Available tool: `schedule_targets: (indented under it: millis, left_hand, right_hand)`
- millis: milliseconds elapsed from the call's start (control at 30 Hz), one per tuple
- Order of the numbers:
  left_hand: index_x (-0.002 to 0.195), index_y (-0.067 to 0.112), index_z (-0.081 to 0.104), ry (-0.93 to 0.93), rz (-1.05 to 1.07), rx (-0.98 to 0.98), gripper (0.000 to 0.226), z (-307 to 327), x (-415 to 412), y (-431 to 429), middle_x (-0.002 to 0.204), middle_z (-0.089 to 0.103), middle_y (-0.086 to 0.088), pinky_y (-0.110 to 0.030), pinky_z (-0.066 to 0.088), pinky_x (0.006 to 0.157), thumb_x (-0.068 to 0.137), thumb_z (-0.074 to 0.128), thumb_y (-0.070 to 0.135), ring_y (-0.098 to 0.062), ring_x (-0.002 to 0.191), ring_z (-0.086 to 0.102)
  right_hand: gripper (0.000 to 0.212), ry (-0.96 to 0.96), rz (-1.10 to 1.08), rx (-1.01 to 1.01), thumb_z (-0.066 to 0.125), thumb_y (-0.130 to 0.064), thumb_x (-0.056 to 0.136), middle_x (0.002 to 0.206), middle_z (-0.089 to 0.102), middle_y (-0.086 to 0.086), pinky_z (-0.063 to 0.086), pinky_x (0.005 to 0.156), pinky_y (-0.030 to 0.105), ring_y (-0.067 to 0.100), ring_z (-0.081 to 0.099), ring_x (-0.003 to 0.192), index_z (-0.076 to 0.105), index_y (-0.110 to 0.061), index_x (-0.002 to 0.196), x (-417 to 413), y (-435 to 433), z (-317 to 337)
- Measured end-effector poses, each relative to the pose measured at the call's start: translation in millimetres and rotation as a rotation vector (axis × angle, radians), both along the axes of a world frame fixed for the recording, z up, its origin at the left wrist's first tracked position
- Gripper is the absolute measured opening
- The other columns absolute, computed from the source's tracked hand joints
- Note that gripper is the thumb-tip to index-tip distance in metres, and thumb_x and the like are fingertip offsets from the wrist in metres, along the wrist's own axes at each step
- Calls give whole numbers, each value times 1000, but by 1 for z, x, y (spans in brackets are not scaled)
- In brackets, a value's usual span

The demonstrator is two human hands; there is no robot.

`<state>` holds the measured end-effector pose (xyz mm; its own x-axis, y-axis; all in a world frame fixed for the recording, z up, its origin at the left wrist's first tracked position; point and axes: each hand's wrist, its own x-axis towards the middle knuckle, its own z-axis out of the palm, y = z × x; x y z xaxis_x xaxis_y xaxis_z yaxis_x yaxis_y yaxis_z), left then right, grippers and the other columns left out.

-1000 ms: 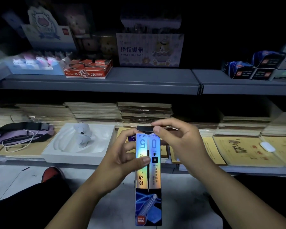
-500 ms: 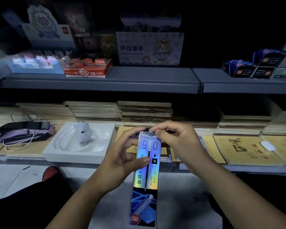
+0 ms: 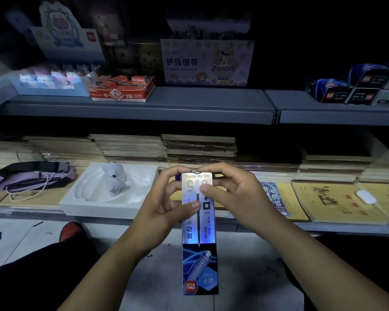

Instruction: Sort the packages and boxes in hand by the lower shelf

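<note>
We held the gel ink refill box (image 3: 200, 232) upright between our hands, in front of the lower shelf (image 3: 323, 227). Our left hand (image 3: 164, 205) gripped its upper part, thumb across the face. Our right hand (image 3: 231, 194) pinched the top end, thumb on the printed front. A second earlier a dark flap stood open above the box; now it lay shut under our right fingertips, so we judged the closing nearly finished. Left of our left hand sat a white tray (image 3: 108, 205) with a pale moulded toy (image 3: 115, 178) in it. Above our hands, on the upper shelf (image 3: 189, 104), a red carton (image 3: 121, 87) held small eraser packs, and a blue display box (image 3: 52, 84) held small animal figures.
</note>
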<state>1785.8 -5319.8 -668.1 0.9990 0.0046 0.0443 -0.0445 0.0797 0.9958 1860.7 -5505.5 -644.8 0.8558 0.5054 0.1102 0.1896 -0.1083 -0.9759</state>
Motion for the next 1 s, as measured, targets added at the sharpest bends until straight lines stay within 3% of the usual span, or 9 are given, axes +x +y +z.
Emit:
schedule_targets:
  millis: [100, 200, 333, 467, 600, 800, 900, 1000]
  left_hand:
    - [137, 21, 43, -1, 0, 14, 56, -1, 1, -1, 125, 67, -14, -68, 56, 82, 90, 67, 1, -42, 100, 72]
    - [141, 29, 45, -20, 36, 30, 61, -1, 3, -5, 124, 69, -10, -56, 60, 84, 90, 69, 6, -38, 102, 72]
    - [142, 31, 48, 4, 125, -38, 63, -4, 7, 0, 119, 73, -5, -35, 60, 81, 86, 72, 13, -27, 108, 72]
    - [136, 16, 58, 83, 61, -207, 52, -8, 7, 7, 126, 70, -13, -44, 59, 88, 86, 72, 15, -35, 118, 67]
    - [141, 4, 53, 92, -40, -383, 55, -14, 5, 6, 137, 62, -20, -42, 49, 107, 87, 64, 4, -34, 130, 58]
    - [140, 8, 54, 102, 51, -437, 60, -21, 9, 0, 135, 65, -17, -31, 56, 95, 83, 71, 6, -30, 129, 60]
    - [138, 10, 57, 77, 97, -481, 68, -18, 7, -7, 132, 67, -16, -27, 56, 91, 78, 86, 19, -28, 126, 62]
    - [137, 11, 56, 46, 138, -506, 51, -15, 8, -15, 130, 69, -12, -27, 56, 92, 88, 66, 17, -26, 124, 64]
  right_hand:
    - [31, -16, 51, -51, 77, -14, 90, 107, 74, -9, 64, 81, 46, 17, 72, 101, 71, -34, 113, 1, 2, -3]
    - [34, 22, -1, -27, 80, -17, 88, 99, 78, 0, 64, 81, 43, 29, 75, 90, 72, -35, 115, 2, 3, -2]
    - [26, 156, -254, 213, 77, -6, 88, 99, 77, 2, 61, 62, 29, 20, 76, 82, 74, -20, 110, 15, -1, 3]
    - [19, 322, -480, 355, 73, -11, 93, 102, 75, 13, 62, 69, 32, 23, 77, 93, 71, -15, 112, 34, -17, 1]
    - [19, 427, -597, 433, 71, -13, 95, 104, 77, 14, 64, 75, 37, 23, 77, 96, 68, -13, 115, 41, -25, -5]
    - [25, 520, -614, 492, 72, -13, 94, 106, 77, 15, 65, 71, 37, 26, 78, 90, 66, -11, 119, 41, -22, -11]
    - [31, 588, -612, 534, 71, -10, 94, 108, 76, 18, 65, 70, 40, 27, 78, 87, 63, -10, 124, 37, -19, -13]
    - [32, 631, -642, 541, 71, -9, 94, 107, 75, 19, 66, 73, 43, 31, 78, 91, 61, -11, 125, 32, -13, -15]
